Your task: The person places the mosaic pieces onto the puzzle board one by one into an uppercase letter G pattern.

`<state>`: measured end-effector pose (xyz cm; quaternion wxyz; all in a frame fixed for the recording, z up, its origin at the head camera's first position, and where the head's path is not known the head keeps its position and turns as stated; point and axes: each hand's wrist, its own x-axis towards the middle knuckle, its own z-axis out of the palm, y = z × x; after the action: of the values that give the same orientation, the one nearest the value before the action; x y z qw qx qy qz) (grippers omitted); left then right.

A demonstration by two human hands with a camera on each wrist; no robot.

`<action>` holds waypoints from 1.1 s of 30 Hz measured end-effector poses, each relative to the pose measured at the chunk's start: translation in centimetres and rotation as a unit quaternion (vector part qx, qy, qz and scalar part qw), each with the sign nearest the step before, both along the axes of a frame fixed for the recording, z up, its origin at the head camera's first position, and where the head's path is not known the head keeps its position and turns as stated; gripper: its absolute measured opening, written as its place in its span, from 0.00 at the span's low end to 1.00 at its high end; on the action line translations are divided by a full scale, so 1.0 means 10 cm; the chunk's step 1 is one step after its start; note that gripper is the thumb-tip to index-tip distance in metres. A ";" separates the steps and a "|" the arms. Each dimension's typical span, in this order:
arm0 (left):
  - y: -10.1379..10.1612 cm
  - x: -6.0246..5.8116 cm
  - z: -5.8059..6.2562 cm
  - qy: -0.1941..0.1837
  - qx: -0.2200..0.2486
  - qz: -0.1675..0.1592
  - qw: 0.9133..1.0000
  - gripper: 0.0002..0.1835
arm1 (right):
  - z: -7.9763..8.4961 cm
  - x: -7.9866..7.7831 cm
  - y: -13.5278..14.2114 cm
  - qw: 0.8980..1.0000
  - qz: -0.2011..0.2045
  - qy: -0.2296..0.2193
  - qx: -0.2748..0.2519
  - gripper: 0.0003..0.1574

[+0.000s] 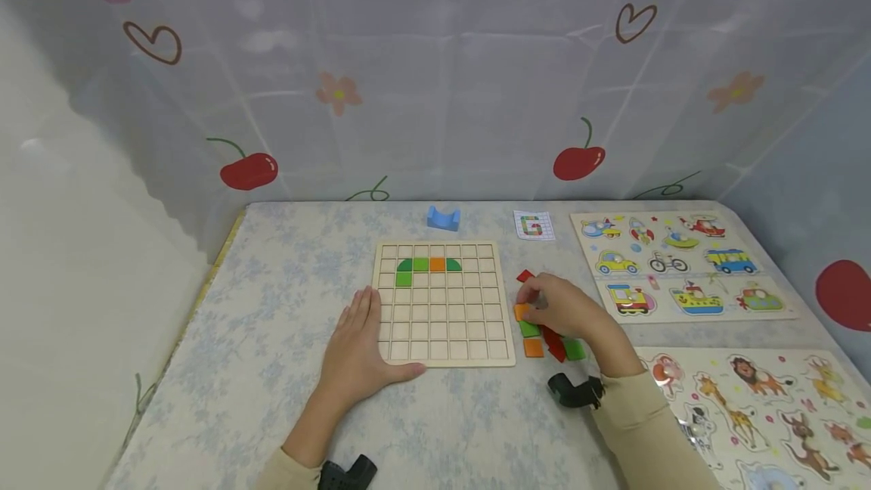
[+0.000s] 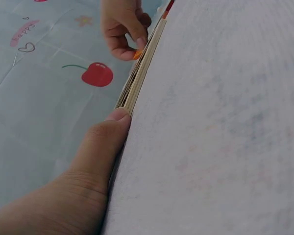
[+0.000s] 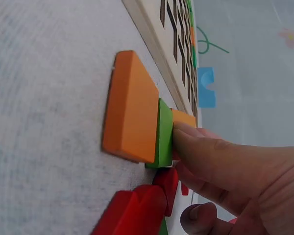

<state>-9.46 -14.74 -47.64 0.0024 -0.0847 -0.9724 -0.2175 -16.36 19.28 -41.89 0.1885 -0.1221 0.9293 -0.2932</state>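
A wooden grid board (image 1: pixel 445 354) lies on the table, with green and orange pieces in its upper cells. My left hand (image 1: pixel 354 361) rests against its left side and front edge, fingers straight; in the left wrist view the thumb (image 2: pixel 100 147) touches the board's edge. Right of the board, my right hand (image 1: pixel 565 312) pinches an orange square tile (image 3: pixel 183 117) between thumb and fingers. Close by lie a green tile (image 3: pixel 163 134), another orange tile (image 3: pixel 132 110) and several red pieces (image 3: pixel 137 210), partly hidden by the hand.
Behind the board stand a blue holder (image 1: pixel 444 219) and a small card with a coloured grid pattern (image 1: pixel 534 226). On the right lie a vehicle puzzle board (image 1: pixel 680 278) and an animal puzzle board (image 1: pixel 769 399). A printed curtain (image 1: pixel 435 97) hangs along the table's back edge.
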 end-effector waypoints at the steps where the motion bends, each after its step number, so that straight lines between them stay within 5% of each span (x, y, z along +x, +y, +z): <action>1: 0.00 0.00 0.00 0.000 0.001 0.000 1.000 0.79 | -0.01 0.00 0.00 1.000 0.002 -0.002 -0.006 0.07; 15: -0.02 -0.01 0.00 -0.009 0.004 0.000 1.000 0.79 | -0.09 -0.15 -0.11 0.994 -0.023 0.044 -0.098 0.09; 22: -0.02 -0.01 -0.01 -0.008 0.008 -0.003 1.000 0.79 | -0.10 -0.21 -0.47 0.989 -0.030 0.035 -0.139 0.09; 33: -0.06 -0.02 0.01 -0.009 -0.013 -0.016 1.000 0.79 | -0.14 -0.24 -1.14 0.986 0.015 0.048 -0.160 0.08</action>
<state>-9.65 -15.35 -47.54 -0.0109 -0.0988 -0.9736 -0.2055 -18.74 7.92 -43.32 0.1265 -0.1789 0.8765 -0.4286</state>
